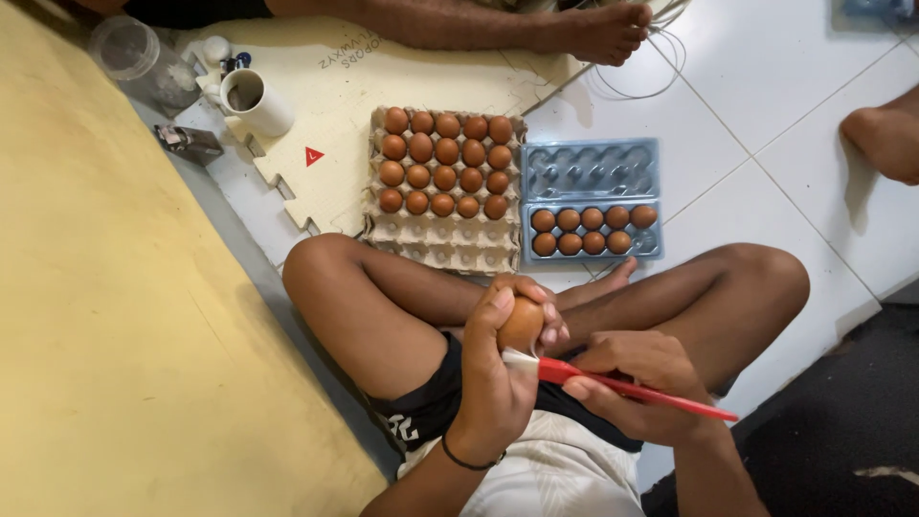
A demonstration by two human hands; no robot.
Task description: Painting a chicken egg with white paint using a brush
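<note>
My left hand is closed around a brown egg, held above my crossed legs. A red-handled brush sits in my right hand, its pale bristle tip touching the underside of the egg. Past my knees, a grey cardboard egg tray holds several rows of brown eggs, and its near rows are bare. To its right lies an open clear plastic egg carton with several brown eggs in its lower half.
A white mug and a clear plastic jar stand at the far left on a pale foam mat. Another person's foot lies at the top, a second one at the right. A yellow mat covers the left.
</note>
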